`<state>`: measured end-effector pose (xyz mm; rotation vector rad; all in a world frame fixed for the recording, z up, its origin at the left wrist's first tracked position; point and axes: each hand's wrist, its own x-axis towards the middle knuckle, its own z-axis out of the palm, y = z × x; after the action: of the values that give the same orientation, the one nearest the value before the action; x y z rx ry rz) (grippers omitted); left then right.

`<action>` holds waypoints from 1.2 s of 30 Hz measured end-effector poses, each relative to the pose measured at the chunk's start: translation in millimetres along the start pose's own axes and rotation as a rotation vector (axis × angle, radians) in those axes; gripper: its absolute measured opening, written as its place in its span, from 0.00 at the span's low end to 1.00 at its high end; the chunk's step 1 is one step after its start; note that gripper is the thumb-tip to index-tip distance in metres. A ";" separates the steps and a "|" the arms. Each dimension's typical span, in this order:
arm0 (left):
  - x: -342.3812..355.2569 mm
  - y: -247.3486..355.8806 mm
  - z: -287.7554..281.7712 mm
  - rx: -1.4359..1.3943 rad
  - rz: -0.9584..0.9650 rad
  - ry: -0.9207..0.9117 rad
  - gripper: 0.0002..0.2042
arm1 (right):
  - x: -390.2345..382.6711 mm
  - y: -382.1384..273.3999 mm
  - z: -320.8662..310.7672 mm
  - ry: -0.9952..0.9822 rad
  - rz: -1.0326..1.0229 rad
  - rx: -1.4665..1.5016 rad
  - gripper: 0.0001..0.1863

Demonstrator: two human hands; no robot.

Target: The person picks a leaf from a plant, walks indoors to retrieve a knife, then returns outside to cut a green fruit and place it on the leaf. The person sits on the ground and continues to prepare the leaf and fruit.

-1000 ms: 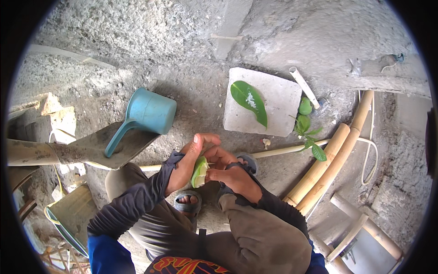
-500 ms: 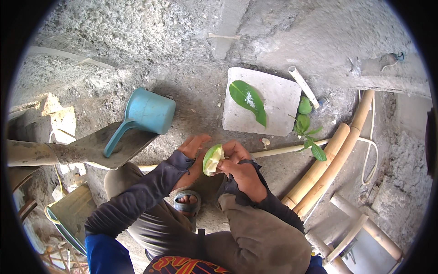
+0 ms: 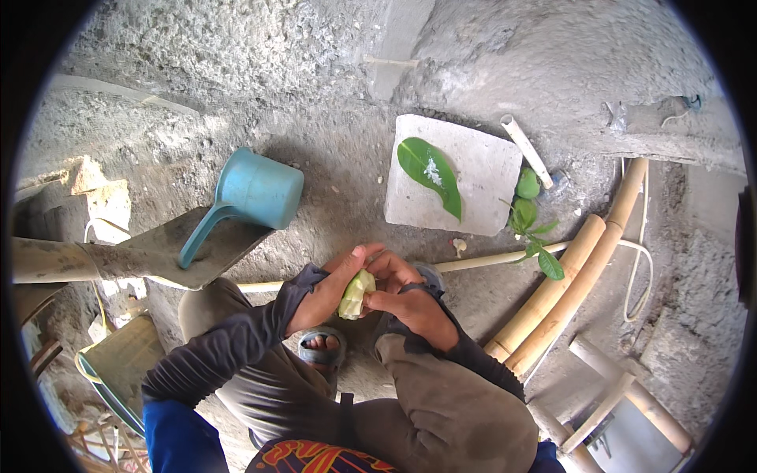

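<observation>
Between my hands, above my knees, is a green fruit (image 3: 356, 295) with pale, bitten or cut flesh showing. My right hand (image 3: 414, 309) grips it from the right, thumb bent against its lower part. My left hand (image 3: 319, 298) cups its left side, thumb pointing up and fingers partly hidden behind it. Beyond my hands a flat pale block (image 3: 489, 185) lies on the ground. On it rests a large green leaf (image 3: 422, 164) carrying a small heap of white grains (image 3: 432, 171). Another green fruit (image 3: 527, 184) sits at the block's right side beside a leafy sprig (image 3: 536, 229).
A blue dipper (image 3: 260, 189) rests on a shovel blade (image 3: 165, 240) at the left. Below it stands a dark bucket (image 3: 126, 359). Bamboo poles (image 3: 568, 292) and a thin pale hose (image 3: 505, 254) lie to the right. A rough wall (image 3: 236, 47) rises at the back.
My left hand has come in from beside the fruit and closed around its left side. The fruit has turned and shifted slightly down and left in my right hand.
</observation>
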<state>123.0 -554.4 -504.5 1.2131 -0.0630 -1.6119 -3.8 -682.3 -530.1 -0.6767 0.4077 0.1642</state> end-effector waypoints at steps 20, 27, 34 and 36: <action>-4.2 4.6 -20.4 0.801 0.241 0.201 0.08 | -11.6 10.8 -11.0 0.466 0.019 -0.346 0.15; -5.5 -7.2 -22.8 1.392 -0.084 -0.163 0.19 | -20.7 -22.9 -51.6 0.775 -0.194 -0.670 0.13; -5.1 -7.5 -21.4 1.483 -0.154 -0.214 0.25 | 21.5 -82.6 -78.0 0.779 -0.530 -1.338 0.16; -5.7 -7.2 -21.4 1.475 -0.134 -0.200 0.25 | 35.5 -89.1 -84.4 0.704 -0.617 -1.518 0.16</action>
<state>132.9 -536.2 -515.2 2.0991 -1.5340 -1.7430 26.9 -804.1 -553.3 -2.3494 0.6982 -0.4400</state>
